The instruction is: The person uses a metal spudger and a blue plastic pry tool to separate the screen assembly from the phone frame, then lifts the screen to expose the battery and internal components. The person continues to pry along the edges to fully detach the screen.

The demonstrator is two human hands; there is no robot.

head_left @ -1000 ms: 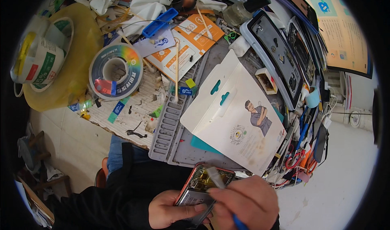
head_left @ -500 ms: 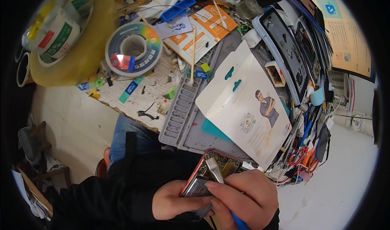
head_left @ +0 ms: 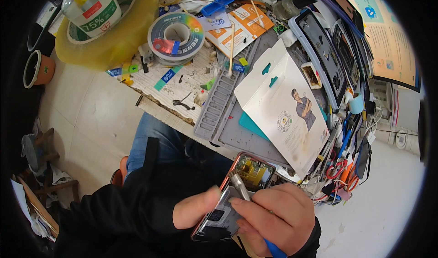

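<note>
An opened smartphone with a reddish frame is tilted in front of my body, its back off. Its circuit board, partly under yellow film, and its dark battery show. My left hand supports the phone at its left edge; the thumb is lifted off and the other fingers are hidden behind. My right hand pinches a small brush with a metal ferrule and blue handle. The brush tip is over the phone's inside near the frame's left edge; whether it touches cannot be made out.
Beyond the phone, a white card package lies on a grey work mat. A solder spool and a big tape roll with a bottle inside are at the left. Phone shells and tools crowd the right.
My left thumb has lifted off the phone, uncovering more of the battery. The brush tip has shifted down along the phone's left edge. The table appears shifted right and up in the view.
</note>
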